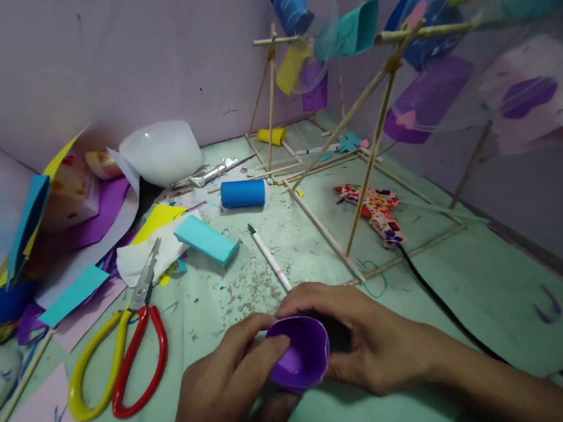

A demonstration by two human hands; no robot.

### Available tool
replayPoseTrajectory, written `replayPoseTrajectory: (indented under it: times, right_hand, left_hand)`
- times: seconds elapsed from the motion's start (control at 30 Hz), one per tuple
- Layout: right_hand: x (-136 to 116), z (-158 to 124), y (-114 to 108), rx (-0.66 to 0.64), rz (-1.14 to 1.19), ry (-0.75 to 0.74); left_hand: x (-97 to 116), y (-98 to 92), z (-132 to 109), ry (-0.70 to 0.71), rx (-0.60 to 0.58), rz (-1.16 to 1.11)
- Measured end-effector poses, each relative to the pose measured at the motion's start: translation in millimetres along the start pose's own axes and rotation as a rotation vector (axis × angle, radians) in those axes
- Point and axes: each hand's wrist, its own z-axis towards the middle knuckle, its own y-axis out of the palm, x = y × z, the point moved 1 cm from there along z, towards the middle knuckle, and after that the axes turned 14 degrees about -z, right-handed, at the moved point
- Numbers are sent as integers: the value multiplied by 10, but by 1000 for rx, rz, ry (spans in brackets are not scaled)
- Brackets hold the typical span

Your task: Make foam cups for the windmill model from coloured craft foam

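Note:
A purple paper cup (304,355), its rounded mouth turned up toward me, is between my two hands low in the middle of the view. My left hand (235,370) pinches its left rim, with the thumb or a finger reaching inside. Round the far and right side curl the fingers of my right hand (370,336). The cup's underside is hidden. Just beyond the hands lies a white marker (270,259) with a dark green tip. Scissors (137,320) with one yellow and one red handle rest to the left, blades pointing away.
A stick frame (323,227) carrying colored paper cups (347,31) stands at the right. Inside its base lies a flower-patterned hot glue gun (375,211) with a black cord (444,318). Blue (243,193) and turquoise (207,239) paper tubes lie mid-table; paper scraps (83,292) crowd the left.

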Motion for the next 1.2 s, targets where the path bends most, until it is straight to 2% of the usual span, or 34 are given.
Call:
replayPoseTrajectory:
  times: [0.1,0.2,0.3,0.37,0.43,0.5,0.57,0.67,0.73,0.8,0.9,1.07,1.13,1.2]
  right_hand:
    - [7,-2,39,34,-33,-28]
    - [-3,-5,72,85,-73,-76]
    - [-31,-17,67,114,-91,-112]
    - [-40,-32,40,138,-63,-42]
    - [-36,-44,21,147,38,91]
    - [-24,-43,34,127,224,191]
    - [-15,-19,78,100,451,234]
    - [-17,35,150,56,731,260]
    - [-34,56,162,63,788,286]
    - [-56,50,144,131,696,358]
    - [-87,9,110,320,380,424]
    - [-109,-40,147,697,-58,87]
    - [-106,-47,167,770,-136,-24]
    - [-109,-48,172,804,-184,-117]
  left_hand:
    - [78,54,30,-72,115,40]
    - [159,78,62,-74,216,97]
    - [160,1,42,-87,225,62]
    - [126,-105,3,-125,206,50]
    - [103,-216,-26,-196,246,15]
    - [107,-287,-31,-298,380,-120]
    - [134,-288,-10,-341,458,-225]
    - [166,-211,31,-285,432,-200]
    - [155,-164,40,-245,408,-156]
    - [124,-141,34,-225,406,-144]
    - [87,-139,26,-206,459,-172]
    - [141,-111,68,-83,632,-232]
    - [182,-87,84,-49,690,-236]
    - [215,-60,92,-8,692,-232]
